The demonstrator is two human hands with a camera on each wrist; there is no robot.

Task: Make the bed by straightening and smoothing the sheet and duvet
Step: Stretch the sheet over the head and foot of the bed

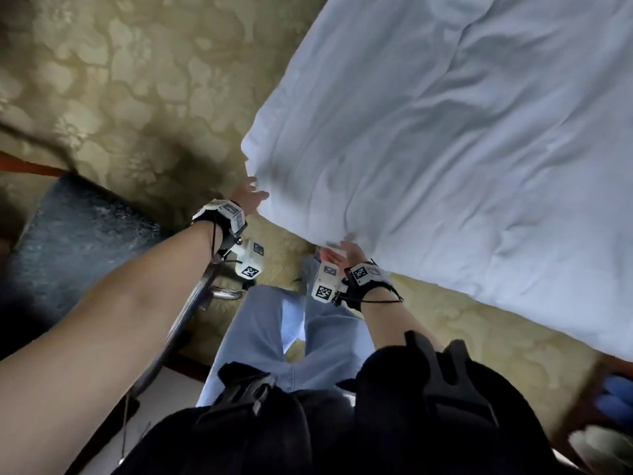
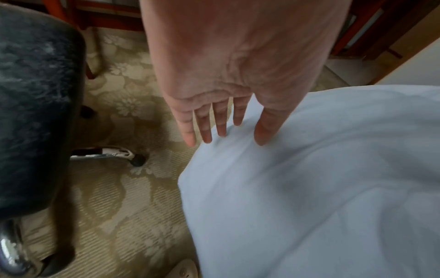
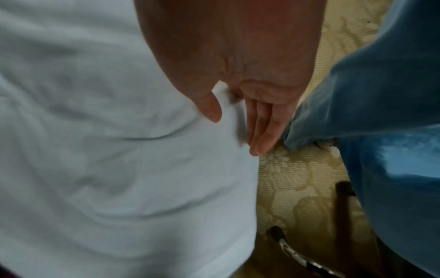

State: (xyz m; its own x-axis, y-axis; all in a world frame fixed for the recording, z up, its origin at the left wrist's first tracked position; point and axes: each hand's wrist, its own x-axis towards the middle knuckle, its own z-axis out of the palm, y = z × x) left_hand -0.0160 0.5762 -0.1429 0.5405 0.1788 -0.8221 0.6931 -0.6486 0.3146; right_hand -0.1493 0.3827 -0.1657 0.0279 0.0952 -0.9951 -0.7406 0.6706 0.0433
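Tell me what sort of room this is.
Most likely a bedroom, perhaps a hotel room. A white duvet covers a bed, the floor is patterned beige carpet, and a dark upholstered chair with metal legs stands beside the bed. Both hands reach to the duvet's near edge.

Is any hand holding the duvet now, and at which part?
Neither has a grip. Left hand and right hand are open, fingers straight at the duvet's near edge.

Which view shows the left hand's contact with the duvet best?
Left wrist: the left hand has straight fingers touching the duvet corner. Head view shows it small and blurred; right wrist misses it.
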